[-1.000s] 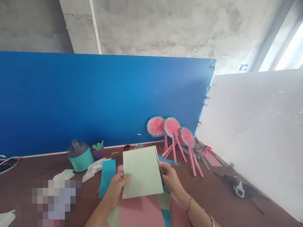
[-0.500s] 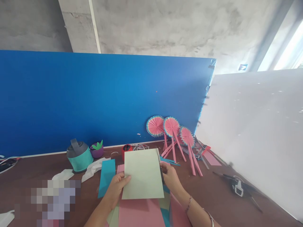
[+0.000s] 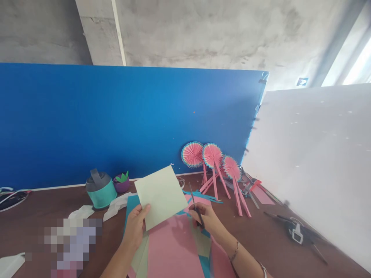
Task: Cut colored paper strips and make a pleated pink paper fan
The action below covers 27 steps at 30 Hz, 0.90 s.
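My left hand [image 3: 137, 224] pinches the lower left edge of a pale green sheet of paper [image 3: 162, 197], which is tilted and held above the table. In my right hand [image 3: 206, 220] is a pair of dark scissors [image 3: 196, 208], fingers around the handles and blades pointing up. The scissors are just right of the sheet, apart from it. Under both hands lie pink paper [image 3: 171, 247], more pale green paper [image 3: 202, 242] and blue paper [image 3: 132, 201], overlapping one another. Thin blue paper strips [image 3: 213, 197] lie behind the scissors.
Several pink pleated paper fans [image 3: 213, 155] lean on the blue partition [image 3: 116, 123]. A teal and grey container [image 3: 101, 191], a purple pot [image 3: 121, 183] and crumpled white tissue [image 3: 117, 206] are at the back left. A black tool-like object [image 3: 297, 231] lies at the right on the brown table [image 3: 255, 247].
The pale green sheet has moved left and turned counterclockwise with my left hand. My right hand with the scissors has come away from the sheet's right edge.
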{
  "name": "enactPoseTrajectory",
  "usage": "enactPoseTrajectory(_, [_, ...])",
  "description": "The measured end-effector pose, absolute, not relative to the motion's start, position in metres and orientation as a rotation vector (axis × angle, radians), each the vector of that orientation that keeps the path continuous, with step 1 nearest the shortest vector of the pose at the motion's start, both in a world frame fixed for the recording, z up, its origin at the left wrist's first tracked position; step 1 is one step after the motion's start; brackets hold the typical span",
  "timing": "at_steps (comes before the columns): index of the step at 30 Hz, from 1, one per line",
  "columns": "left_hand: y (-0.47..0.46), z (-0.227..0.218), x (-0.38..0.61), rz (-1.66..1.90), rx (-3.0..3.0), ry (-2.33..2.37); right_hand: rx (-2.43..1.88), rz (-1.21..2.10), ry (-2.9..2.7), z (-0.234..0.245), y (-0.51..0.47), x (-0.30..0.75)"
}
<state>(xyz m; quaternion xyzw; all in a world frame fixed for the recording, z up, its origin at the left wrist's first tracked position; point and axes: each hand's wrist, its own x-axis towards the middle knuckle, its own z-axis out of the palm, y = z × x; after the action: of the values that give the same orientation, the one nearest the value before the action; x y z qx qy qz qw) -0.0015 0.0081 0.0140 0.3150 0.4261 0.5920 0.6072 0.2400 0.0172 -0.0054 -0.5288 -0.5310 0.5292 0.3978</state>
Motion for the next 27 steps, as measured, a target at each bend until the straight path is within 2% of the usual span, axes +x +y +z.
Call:
enactPoseTrajectory(6, [0.012, 0.011, -0.011, 1.543, 0.651, 1.03, -1.289, 1.468, -1.512, 0.007, 0.004, 0.234])
enactPoseTrajectory(27, [0.008, 0.009, -0.006, 1.412, 0.782, 1.05, -1.395, 1.384, -1.581, 0.001, 0.004, 0.233])
